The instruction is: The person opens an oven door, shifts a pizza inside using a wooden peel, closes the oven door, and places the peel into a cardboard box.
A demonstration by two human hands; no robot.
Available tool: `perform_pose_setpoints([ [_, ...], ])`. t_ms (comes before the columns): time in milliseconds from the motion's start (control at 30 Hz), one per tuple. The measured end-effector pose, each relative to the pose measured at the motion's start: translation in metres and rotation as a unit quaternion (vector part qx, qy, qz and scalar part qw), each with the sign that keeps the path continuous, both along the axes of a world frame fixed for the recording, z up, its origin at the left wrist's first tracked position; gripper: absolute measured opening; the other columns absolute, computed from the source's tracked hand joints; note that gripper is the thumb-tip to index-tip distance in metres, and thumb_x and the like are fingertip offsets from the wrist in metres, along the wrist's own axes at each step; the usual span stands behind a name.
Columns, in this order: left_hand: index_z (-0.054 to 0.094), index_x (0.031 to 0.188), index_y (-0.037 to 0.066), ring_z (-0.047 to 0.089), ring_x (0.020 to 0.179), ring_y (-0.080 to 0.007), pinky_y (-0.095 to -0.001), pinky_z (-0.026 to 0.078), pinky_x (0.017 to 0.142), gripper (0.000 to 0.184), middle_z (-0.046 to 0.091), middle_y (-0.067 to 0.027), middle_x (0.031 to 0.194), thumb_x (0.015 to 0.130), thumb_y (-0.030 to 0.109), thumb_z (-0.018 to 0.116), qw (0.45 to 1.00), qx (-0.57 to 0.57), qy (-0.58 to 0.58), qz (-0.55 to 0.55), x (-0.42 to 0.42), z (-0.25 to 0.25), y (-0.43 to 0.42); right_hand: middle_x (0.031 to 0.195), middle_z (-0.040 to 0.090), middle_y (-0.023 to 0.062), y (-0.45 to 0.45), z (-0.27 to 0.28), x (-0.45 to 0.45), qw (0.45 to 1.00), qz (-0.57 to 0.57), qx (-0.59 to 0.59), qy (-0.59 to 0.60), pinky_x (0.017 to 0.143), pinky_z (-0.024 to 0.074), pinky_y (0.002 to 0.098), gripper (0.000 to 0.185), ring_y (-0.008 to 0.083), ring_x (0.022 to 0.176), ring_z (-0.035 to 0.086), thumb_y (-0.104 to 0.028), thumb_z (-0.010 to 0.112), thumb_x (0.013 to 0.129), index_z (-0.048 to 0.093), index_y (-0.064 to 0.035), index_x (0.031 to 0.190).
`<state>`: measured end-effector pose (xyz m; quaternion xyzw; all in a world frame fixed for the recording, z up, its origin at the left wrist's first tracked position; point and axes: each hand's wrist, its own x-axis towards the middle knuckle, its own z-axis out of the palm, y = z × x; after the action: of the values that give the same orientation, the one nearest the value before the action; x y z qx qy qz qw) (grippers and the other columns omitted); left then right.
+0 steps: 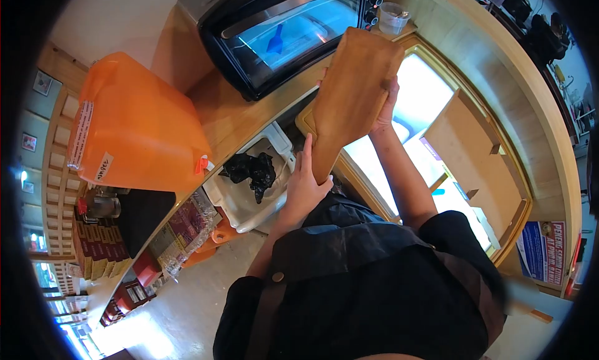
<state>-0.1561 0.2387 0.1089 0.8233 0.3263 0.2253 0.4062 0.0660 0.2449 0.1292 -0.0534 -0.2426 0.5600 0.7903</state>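
A brown paper bag (352, 88), long and tilted, is held up in front of the toaster oven and the brightly lit case. My left hand (304, 188) is at the bag's lower end, with its fingers against the left side. My right hand (387, 108) grips the bag's right edge, higher up. What is inside the bag is hidden. Below and to the left of the bag, a white basin (234, 204) has black plastic (257, 173) in it.
The toaster oven (284, 38) stands at the top, beside a clear plastic tub (394, 19). An orange container (140, 126) with a red tap is on the left counter. Flat cardboard (477, 151) lies in the lit case (527, 207). Stacked boxes (100, 251) are at far left.
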Motion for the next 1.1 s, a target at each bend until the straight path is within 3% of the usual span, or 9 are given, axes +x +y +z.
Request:
perform_pose_setpoints([
  [133, 0.023, 0.14, 0.01, 0.054, 0.104, -0.0353, -0.0403, 0.042, 0.091, 0.091, 0.055, -0.02, 0.113, 0.066, 0.019, 0.075, 0.982, -0.164, 0.001, -0.092, -0.01, -0.013, 0.0, 0.129, 0.042, 0.0244, -0.024, 0.003, 0.009, 0.999, -0.032, 0.02, 0.013, 0.095, 0.0413, 0.0519, 0.112, 0.0423, 0.117, 0.044, -0.072, 0.065, 0.058, 0.026, -0.0048, 0.137],
  [433, 0.043, 0.114, 0.009, 0.059, 0.087, -0.0413, -0.0469, 0.047, 0.076, 0.057, 0.062, -0.0216, 0.092, 0.067, 0.027, 0.07, 0.986, -0.052, 0.138, -0.078, -0.006, -0.06, -0.039, 0.13, 0.042, 0.023, -0.088, 0.001, 0.05, 0.988, -0.15, -0.045, -0.012, 0.098, 0.0385, 0.0515, 0.119, 0.04, 0.116, 0.045, -0.079, 0.062, 0.052, 0.027, -0.0039, 0.137],
  [533, 0.045, 0.106, 0.01, 0.06, 0.079, -0.0411, -0.0482, 0.048, 0.071, 0.051, 0.063, -0.0195, 0.083, 0.066, 0.03, 0.068, 0.991, -0.019, 0.114, -0.069, 0.009, -0.066, -0.05, 0.132, 0.041, 0.0234, -0.106, -0.002, 0.05, 0.989, -0.149, 0.009, 0.015, 0.099, 0.0379, 0.05, 0.106, 0.0377, 0.117, 0.044, -0.076, 0.056, 0.065, 0.028, -0.0033, 0.137],
  [667, 0.047, 0.101, 0.009, 0.061, 0.076, -0.0406, -0.0474, 0.049, 0.068, 0.049, 0.063, -0.0193, 0.079, 0.065, 0.033, 0.07, 0.994, -0.019, 0.075, -0.08, 0.021, -0.062, -0.073, 0.134, 0.04, 0.0196, -0.153, -0.019, 0.079, 0.943, -0.3, -0.136, 0.044, 0.101, 0.0365, 0.0476, 0.08, 0.0345, 0.119, 0.043, -0.063, 0.041, 0.084, 0.03, -0.0046, 0.137],
  [733, 0.047, 0.099, 0.008, 0.061, 0.076, -0.0402, -0.0465, 0.049, 0.068, 0.049, 0.063, -0.0201, 0.079, 0.065, 0.034, 0.07, 0.993, -0.04, 0.053, -0.098, 0.023, -0.057, -0.086, 0.137, 0.039, 0.0144, -0.179, -0.008, 0.075, 0.875, -0.414, -0.249, 0.017, 0.101, 0.0365, 0.0472, 0.068, 0.0321, 0.122, 0.041, -0.057, 0.034, 0.09, 0.032, -0.0082, 0.137],
  [833, 0.048, 0.099, 0.007, 0.061, 0.076, -0.0398, -0.0451, 0.05, 0.066, 0.051, 0.063, -0.0209, 0.079, 0.065, 0.036, 0.072, 0.985, -0.006, 0.08, -0.153, 0.026, -0.055, -0.099, 0.137, 0.037, 0.0173, -0.222, -0.028, 0.092, 0.938, -0.312, -0.14, 0.053, 0.101, 0.0378, 0.0461, 0.064, 0.0323, 0.124, 0.038, -0.054, 0.035, 0.091, 0.033, -0.0094, 0.137],
  [933, 0.048, 0.1, 0.006, 0.061, 0.077, -0.0397, -0.0447, 0.05, 0.066, 0.053, 0.063, -0.0213, 0.079, 0.065, 0.037, 0.073, 0.97, 0.008, 0.134, -0.204, 0.028, -0.073, -0.105, 0.14, 0.033, 0.0179, -0.244, -0.023, 0.088, 0.972, -0.215, -0.09, 0.017, 0.105, 0.0306, 0.0475, 0.065, 0.0333, 0.124, 0.038, -0.052, 0.039, 0.091, 0.029, -0.0086, 0.138],
  [1033, 0.048, 0.101, 0.006, 0.061, 0.076, -0.0396, -0.045, 0.049, 0.065, 0.054, 0.063, -0.0206, 0.078, 0.066, 0.038, 0.073, 0.968, 0.033, 0.129, -0.212, 0.028, -0.073, -0.11, 0.139, 0.033, 0.0222, -0.256, -0.021, 0.079, 0.971, -0.227, -0.073, 0.036, 0.101, 0.0378, 0.0459, 0.065, 0.0326, 0.127, 0.035, -0.051, 0.036, 0.092, 0.029, -0.008, 0.139],
  [1100, 0.048, 0.102, 0.006, 0.061, 0.077, -0.0394, -0.0451, 0.049, 0.065, 0.055, 0.062, -0.0199, 0.079, 0.066, 0.039, 0.073, 0.964, 0.059, 0.143, -0.215, 0.025, -0.076, -0.115, 0.129, 0.043, 0.0195, -0.26, -0.012, 0.068, 0.955, -0.266, -0.127, 0.037, 0.098, 0.0401, 0.0429, 0.06, 0.0304, 0.119, 0.042, -0.049, 0.038, 0.091, 0.035, -0.0074, 0.134],
])
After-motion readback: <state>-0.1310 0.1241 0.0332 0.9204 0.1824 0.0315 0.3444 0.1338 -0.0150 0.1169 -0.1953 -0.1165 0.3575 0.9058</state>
